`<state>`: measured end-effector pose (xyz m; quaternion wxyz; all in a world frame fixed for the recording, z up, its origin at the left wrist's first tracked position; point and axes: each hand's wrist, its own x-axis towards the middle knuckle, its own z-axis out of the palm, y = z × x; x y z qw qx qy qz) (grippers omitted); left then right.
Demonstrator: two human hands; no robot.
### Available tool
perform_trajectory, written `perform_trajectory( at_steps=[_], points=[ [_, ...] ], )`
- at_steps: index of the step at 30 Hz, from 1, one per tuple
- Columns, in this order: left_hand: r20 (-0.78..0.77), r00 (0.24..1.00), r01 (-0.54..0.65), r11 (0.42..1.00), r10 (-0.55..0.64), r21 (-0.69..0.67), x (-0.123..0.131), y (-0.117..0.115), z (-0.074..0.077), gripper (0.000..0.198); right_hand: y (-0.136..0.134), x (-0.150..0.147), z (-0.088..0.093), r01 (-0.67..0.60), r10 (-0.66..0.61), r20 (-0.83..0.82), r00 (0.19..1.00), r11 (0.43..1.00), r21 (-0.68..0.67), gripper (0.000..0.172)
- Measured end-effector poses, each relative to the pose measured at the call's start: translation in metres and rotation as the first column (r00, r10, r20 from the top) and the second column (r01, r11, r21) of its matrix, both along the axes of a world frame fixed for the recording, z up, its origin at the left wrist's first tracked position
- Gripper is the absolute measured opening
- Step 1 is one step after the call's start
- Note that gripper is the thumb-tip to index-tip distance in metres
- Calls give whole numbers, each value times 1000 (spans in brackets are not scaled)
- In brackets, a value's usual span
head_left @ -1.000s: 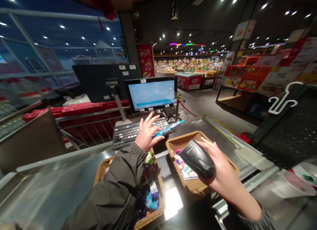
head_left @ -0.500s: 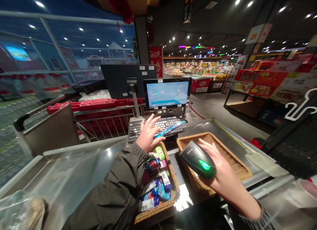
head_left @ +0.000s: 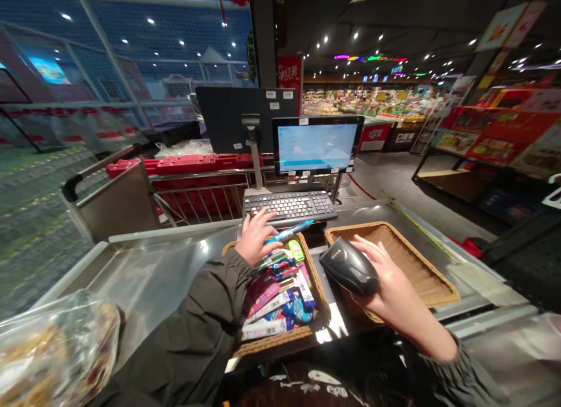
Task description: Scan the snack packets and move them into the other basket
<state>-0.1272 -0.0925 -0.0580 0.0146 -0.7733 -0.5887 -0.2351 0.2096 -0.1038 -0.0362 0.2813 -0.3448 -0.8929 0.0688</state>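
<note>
My left hand point(head_left: 254, 238) pinches a blue toothbrush pack point(head_left: 290, 231) over the far end of a wicker basket point(head_left: 280, 337) filled with several small packaged goods. Its fingers rest close to the keyboard point(head_left: 290, 206). My right hand point(head_left: 385, 284) is wrapped round a black barcode scanner point(head_left: 349, 265), held above a second wicker basket point(head_left: 433, 281) at the right. The scanner head points left toward the toothbrush pack.
A lit till screen point(head_left: 316, 145) and a dark customer display point(head_left: 228, 117) stand behind the keyboard. A steel counter point(head_left: 149, 272) stretches left, with a clear bag of food point(head_left: 52, 348) at the near left. Red trolleys point(head_left: 197, 173) and shop shelves point(head_left: 495, 138) lie beyond.
The view has tilted down and left. My left hand has dropped from the keyboard toward the full basket with the toothbrush pack. The scanner's green light has gone out.
</note>
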Motion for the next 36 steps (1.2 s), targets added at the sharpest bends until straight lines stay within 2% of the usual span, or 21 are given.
perform_trajectory(
  at_steps=[5, 9, 13, 16, 21, 24, 27, 31, 36],
  points=[
    [24, 999, 31, 990, -28, -138, -13, -22, -39, 21, 1, -4, -3, -15, 15, 1, 1000, 1000, -21, 47],
    [22, 999, 51, 970, -47, -238, -11, -39, -68, 20, 3, -6, -5, -26, 25, -9, 1000, 999, -42, 49],
    [10, 998, 63, 950, -63, -306, -2, -53, -86, 18, 4, -6, -6, -25, 25, -2, 1000, 997, -67, 49],
    [-33, 997, 58, 936, -74, -346, 4, -62, -91, 19, 5, -5, -8, -22, 23, 6, 1000, 997, -79, 48],
    [-178, 978, 39, 933, -110, -358, 10, -74, -84, 25, 11, 8, -12, -6, 5, -6, 1000, 998, -64, 47],
    [-210, 971, 47, 947, -118, -318, 17, -77, -69, 24, 18, 27, -15, 46, -46, -23, 999, 998, -39, 50],
    [-197, 968, 99, 960, -154, -263, 29, -69, -51, 21, 25, 53, -20, 142, -143, -42, 989, 990, -16, 51],
    [-172, 961, 174, 958, -215, -227, 60, -40, -33, 22, 31, 86, -26, 266, -266, -68, 961, 964, -14, 50],
    [-175, 946, 233, 946, -274, -224, 124, 23, -31, 34, 36, 121, -35, 357, -358, -81, 930, 934, -29, 52]
  ],
)
